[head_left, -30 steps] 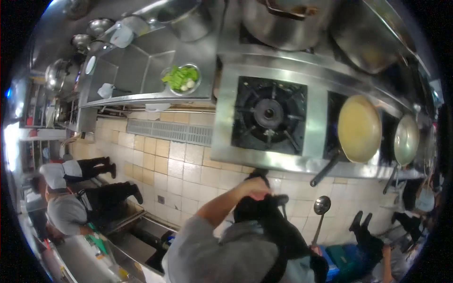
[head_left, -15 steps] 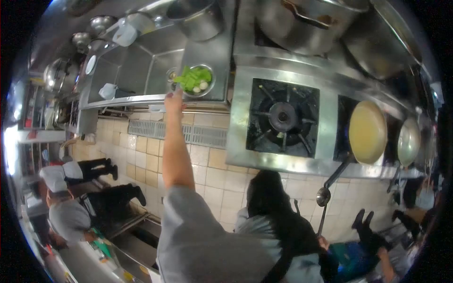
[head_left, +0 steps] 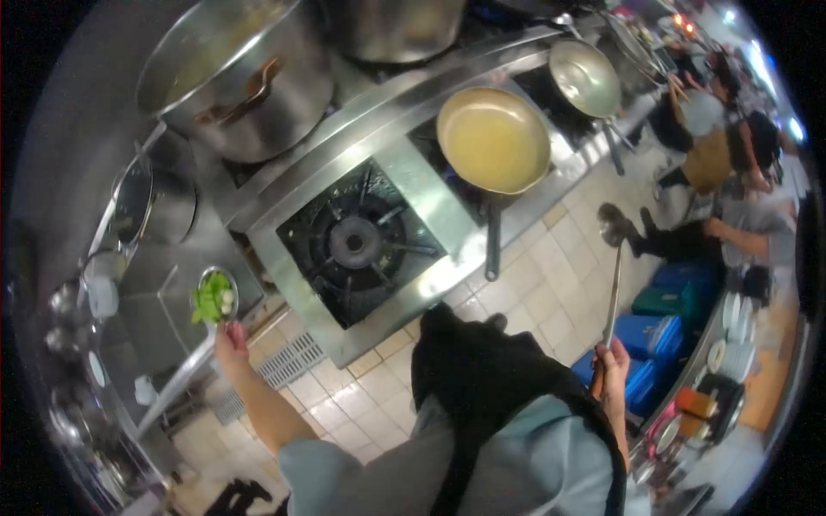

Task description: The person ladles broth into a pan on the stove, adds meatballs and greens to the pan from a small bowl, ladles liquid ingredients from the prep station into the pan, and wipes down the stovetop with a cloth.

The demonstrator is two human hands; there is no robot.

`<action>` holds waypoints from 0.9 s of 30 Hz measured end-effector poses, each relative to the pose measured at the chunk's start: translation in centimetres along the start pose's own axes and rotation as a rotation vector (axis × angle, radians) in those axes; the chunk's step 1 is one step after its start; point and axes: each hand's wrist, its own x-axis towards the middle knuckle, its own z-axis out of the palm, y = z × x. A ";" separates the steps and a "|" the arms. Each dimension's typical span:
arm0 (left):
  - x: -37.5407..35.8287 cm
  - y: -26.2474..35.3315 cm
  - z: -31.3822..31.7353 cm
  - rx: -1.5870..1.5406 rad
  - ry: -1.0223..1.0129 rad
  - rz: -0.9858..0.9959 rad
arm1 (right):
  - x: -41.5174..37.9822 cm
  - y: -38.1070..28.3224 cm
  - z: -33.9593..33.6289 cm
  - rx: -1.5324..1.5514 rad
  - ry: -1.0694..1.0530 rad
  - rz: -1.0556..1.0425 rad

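A small metal bowl (head_left: 235,303) holding green leaves (head_left: 209,301) and white round pieces is at the front edge of the sink counter. My left hand (head_left: 231,342) reaches out to its near rim, with the fingers closed there. On the other side, my right hand (head_left: 612,365) is wrapped around the handle of a long ladle (head_left: 613,288), its cup pointing away over the floor. A frying pan (head_left: 493,140) with thin yellow liquid sits on the stove, its handle (head_left: 493,245) sticking out past the front edge.
A bare burner (head_left: 354,244) lies between the bowl and the frying pan. Large stockpots (head_left: 258,103) stand at the back, and another pan (head_left: 585,79) is farther right. Blue crates (head_left: 647,344) and stacked plates (head_left: 731,357) are at right. Several people (head_left: 723,155) stand beyond.
My view has swung right toward the stove, so the sink is now at left. My left hand is still at the bowl. My right hand and the ladle have come into fuller view.
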 end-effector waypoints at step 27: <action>-32.3 -2.2 9.5 0.122 -0.079 0.285 | 28.9 -9.0 6.4 -0.580 -0.458 -0.580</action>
